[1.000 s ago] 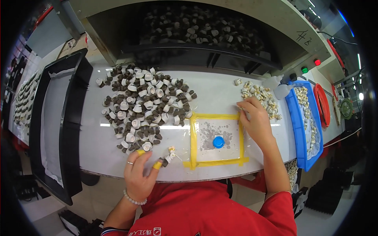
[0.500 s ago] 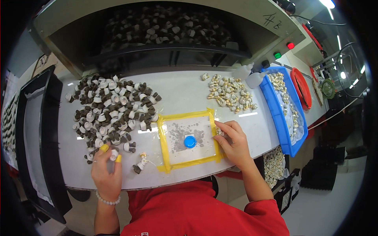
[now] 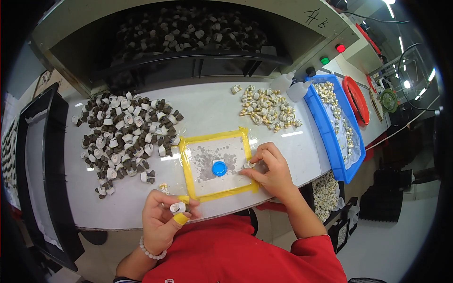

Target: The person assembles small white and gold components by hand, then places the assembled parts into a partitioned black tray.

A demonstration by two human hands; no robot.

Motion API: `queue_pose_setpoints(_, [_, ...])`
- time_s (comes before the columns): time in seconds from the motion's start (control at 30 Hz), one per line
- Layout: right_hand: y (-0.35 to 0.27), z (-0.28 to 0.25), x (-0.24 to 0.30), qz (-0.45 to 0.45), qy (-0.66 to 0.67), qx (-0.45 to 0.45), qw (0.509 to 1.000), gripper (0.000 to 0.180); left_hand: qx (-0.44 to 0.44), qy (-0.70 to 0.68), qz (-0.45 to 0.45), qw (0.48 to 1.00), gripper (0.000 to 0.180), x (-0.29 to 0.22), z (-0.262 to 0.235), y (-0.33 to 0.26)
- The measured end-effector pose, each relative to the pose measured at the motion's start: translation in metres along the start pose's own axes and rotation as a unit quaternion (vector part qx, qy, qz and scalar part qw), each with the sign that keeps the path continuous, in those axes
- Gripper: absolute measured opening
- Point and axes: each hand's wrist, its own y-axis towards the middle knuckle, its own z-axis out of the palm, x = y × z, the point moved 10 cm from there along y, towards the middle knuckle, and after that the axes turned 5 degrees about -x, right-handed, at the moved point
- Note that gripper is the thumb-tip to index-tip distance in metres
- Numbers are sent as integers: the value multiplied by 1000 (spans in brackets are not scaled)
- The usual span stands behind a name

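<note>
My left hand [image 3: 160, 219], its thumb and a finger capped in yellow, grips a small white-and-dark figurine body [image 3: 177, 208] near the table's front edge. The white end with its round opening faces up. Behind these fingers a small figure with a gold top [image 3: 163, 187] lies partly hidden. At the right side of the yellow-taped square [image 3: 212, 195], my right hand [image 3: 272, 173] pinches a small white-and-gold figurine piece [image 3: 248, 165] between thumb and fingers. A round blue cap [image 3: 219, 168] sits inside the square amid grey wet-looking spots.
Similar white-and-dark bodies [image 3: 123, 134] are heaped at left, white-and-gold pieces [image 3: 268, 107] at back right. Two white squeeze bottles [image 3: 298, 91] stand beside a blue tray [image 3: 336, 141]. A black tray [image 3: 55, 155] borders the left; a dark machine opening [image 3: 188, 66] lies behind.
My left hand has moved right from the heap's front edge, carrying the figurine body toward the taped square. My right hand has shifted slightly, still pinching its small piece.
</note>
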Motion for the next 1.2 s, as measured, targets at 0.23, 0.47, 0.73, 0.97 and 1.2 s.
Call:
queue_pose_setpoints(0.23, [2, 2, 2, -18, 58, 52, 997, 27, 20, -114, -155, 981, 25, 29, 8, 0])
queue_pose_setpoints(0.47, [2, -2, 17, -120, 16, 67, 990, 23, 40, -213, -245, 945, 39, 38, 20, -3])
queue_pose_setpoints(0.73, [10, 8, 43, -139, 43, 69, 987, 24, 25, -218, -236, 947, 34, 41, 12, -3])
queue_pose_setpoints(0.97, [22, 33, 74, -220, -13, 105, 970, 24, 23, -223, -204, 953, 35, 39, 2, -6])
queue_pose_setpoints(1.2, [22, 42, 82, -237, -90, 154, 955, 19, 5, -135, -196, 971, 38, 30, 6, -5])
